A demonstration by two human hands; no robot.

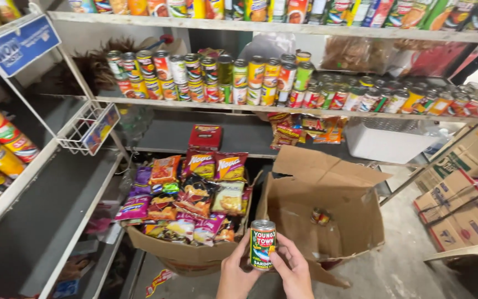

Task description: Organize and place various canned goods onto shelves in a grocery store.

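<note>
Both hands, left hand [238, 267] and right hand [292, 269], grip 1 upright green-labelled can [262, 244] above an open cardboard box [327, 213] beside a snack-filled box [183, 252].

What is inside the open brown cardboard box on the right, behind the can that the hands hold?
Inside the cardboard box one small can lies near the bottom. The can in front and the front wall hide the rest of the floor.

two hands [264, 271], one held can [262, 244], two open cardboard boxes [327, 216]
</note>
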